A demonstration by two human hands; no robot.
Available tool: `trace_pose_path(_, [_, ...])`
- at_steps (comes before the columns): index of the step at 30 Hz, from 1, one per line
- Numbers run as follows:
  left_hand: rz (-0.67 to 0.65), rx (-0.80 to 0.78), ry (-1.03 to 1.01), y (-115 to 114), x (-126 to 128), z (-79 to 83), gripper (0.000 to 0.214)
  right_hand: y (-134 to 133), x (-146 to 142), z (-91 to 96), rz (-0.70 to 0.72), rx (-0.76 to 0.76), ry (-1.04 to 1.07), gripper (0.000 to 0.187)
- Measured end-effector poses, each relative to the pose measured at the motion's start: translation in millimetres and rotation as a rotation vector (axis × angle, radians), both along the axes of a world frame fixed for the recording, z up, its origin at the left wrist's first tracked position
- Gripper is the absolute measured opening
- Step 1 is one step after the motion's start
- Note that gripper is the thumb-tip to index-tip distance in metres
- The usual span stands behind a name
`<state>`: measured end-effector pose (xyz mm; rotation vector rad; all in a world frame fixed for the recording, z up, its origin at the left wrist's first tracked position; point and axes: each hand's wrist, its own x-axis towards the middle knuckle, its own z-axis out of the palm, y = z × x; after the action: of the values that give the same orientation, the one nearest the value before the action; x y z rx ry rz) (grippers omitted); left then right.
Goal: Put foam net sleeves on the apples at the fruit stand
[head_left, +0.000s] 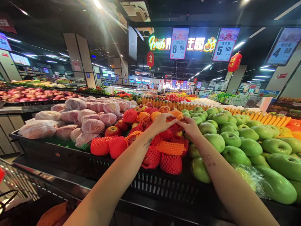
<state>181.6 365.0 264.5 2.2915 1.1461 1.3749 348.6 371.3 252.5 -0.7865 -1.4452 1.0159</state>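
My left hand point(164, 122) and my right hand point(189, 126) reach out over the middle of the fruit display, fingertips nearly meeting. Both are closed in a pinch at an orange foam fruit net point(178, 115), partly hidden behind the fingers; whether a fruit is inside it, I cannot tell. Below and around my hands lie apples in red foam nets point(171, 163), with a loose orange foam net point(170, 147) on top of them. Bare red apples point(113, 131) sit left of my left forearm. Beside my right hand are green apples point(214, 142).
A black slotted crate point(162, 188) runs along the front of the display. Pinkish fruit in clear wrap point(92, 126) is heaped on the left. A plastic-wrapped piece point(250, 179) rests among the green apples. Price screens point(179, 44) and red lanterns point(150, 59) hang above.
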Motion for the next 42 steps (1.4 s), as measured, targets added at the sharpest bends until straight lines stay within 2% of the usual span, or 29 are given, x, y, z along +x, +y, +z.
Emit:
trace_pose_path(4, [0.03, 0.003, 0.082, -0.3, 0.2, -0.2, 0.031, 5.7, 3.1, -0.6, -0.066, 0.001, 0.052, 0.044])
trace_pose_path(9, [0.204, -0.002, 0.047, 1.5, -2.9, 2.4, 0.015, 9.0, 5.0, 0.9, -0.159, 0.019, 0.038, 0.035])
trace_pose_path(13, [0.324, -0.028, -0.079, 6.5, -6.6, 1.1, 0.01, 15.3, 8.6, -1.5, -0.275, -0.008, -0.054, 0.032])
trace_pose_path(16, [0.351, -0.005, -0.253, 8.6, -8.3, 0.4, 0.006, 17.3, 10.9, -2.7, -0.356, 0.049, -0.112, 0.033])
trace_pose_path(19, [0.242, 0.03, -0.328, 6.7, -7.8, 1.6, 0.013, 13.2, 11.1, -1.0, -0.392, 0.149, -0.1, 0.032])
trace_pose_path(23, [-0.006, 0.105, -0.105, -0.3, -2.4, 2.9, 0.023, 2.4, 11.8, 5.4, -0.43, 0.3, -0.057, 0.022])
trace_pose_path(26, [-0.101, 0.11, 0.043, -4.3, 1.7, 2.4, 0.034, -2.0, 15.5, 9.0, -0.482, 0.389, -0.086, 0.012])
trace_pose_path(28, [-0.031, 0.064, 0.021, -5.5, 1.7, 2.9, 0.033, -1.8, 18.3, 8.6, -0.497, 0.395, -0.151, 0.013])
trace_pose_path(32, [0.367, -0.036, -0.215, -6.1, -5.5, 7.5, 0.019, 1.2, 17.6, 3.6, -0.346, 0.272, -0.349, 0.022])
trace_pose_path(34, [0.43, -0.03, -0.268, -5.9, -8.6, 9.5, 0.02, 0.5, 14.1, 2.9, -0.307, 0.237, -0.407, 0.026])
trace_pose_path(36, [0.347, 0.034, -0.264, -5.9, -8.6, 9.9, 0.025, -2.3, 10.7, 4.9, -0.364, 0.239, -0.393, 0.023])
trace_pose_path(38, [0.158, 0.133, -0.2, -7.2, -5.9, 9.0, 0.03, -5.9, 9.0, 9.2, -0.405, 0.188, -0.281, 0.011])
trace_pose_path(39, [0.047, 0.178, -0.147, -8.6, -3.9, 8.3, 0.03, -7.5, 8.9, 11.7, -0.38, 0.125, -0.191, 0.002])
trace_pose_path(42, [-0.239, 0.224, 0.059, -15.1, 1.7, 6.5, 0.025, -10.6, 10.7, 18.6, -0.178, -0.102, 0.091, 0.031])
